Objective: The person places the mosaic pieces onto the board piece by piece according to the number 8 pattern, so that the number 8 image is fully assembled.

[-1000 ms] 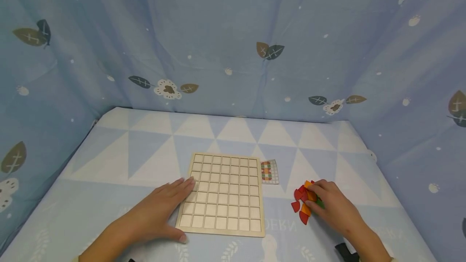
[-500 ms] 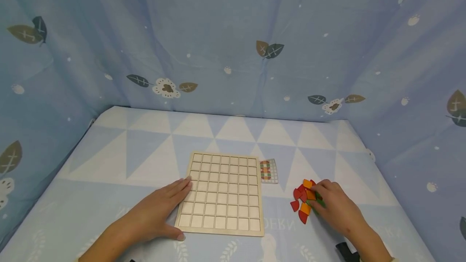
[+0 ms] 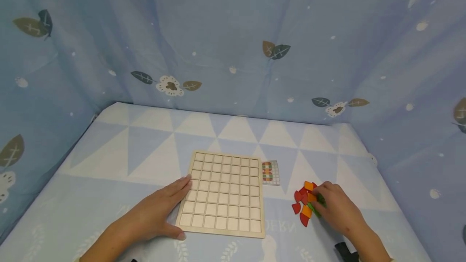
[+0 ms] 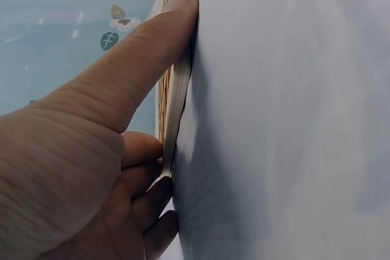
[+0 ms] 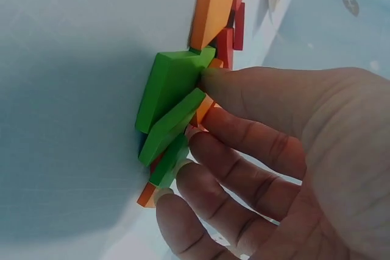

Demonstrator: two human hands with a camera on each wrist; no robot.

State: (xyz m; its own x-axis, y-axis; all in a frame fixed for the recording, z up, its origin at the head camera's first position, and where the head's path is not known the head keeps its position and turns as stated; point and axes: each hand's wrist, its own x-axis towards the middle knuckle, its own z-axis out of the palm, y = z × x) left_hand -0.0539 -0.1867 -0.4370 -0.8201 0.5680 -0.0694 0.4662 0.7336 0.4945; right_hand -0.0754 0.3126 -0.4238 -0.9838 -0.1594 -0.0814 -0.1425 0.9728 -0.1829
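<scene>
My left hand (image 3: 154, 213) lies along the left side of a pale wooden grid board (image 3: 220, 229). Its fingertips touch the board's left edge and the thumb stretches toward the near corner; in the left wrist view the left thumb (image 4: 122, 68) presses the board's side edge (image 4: 177, 105). My right hand (image 3: 338, 207) reaches over a small heap of coloured tiles. In the right wrist view, fingertips of the right hand (image 5: 262, 144) touch green tiles (image 5: 173, 83) and orange ones, fingers loosely bent. Red quarter-round tiles (image 3: 304, 219) and orange squares (image 3: 308, 185) lie beside the fingertips.
A printed pattern card (image 3: 271, 173) lies against the board's right side. A black object (image 3: 345, 252) shows under the right forearm. Blue patterned curtain (image 3: 218, 51) encloses the table, which has a triangle-printed cover (image 3: 153, 153).
Right fingers have drawn back slightly to the right across the heap, uncovering more of the orange and green tiles. The left hand and the board stay in place.
</scene>
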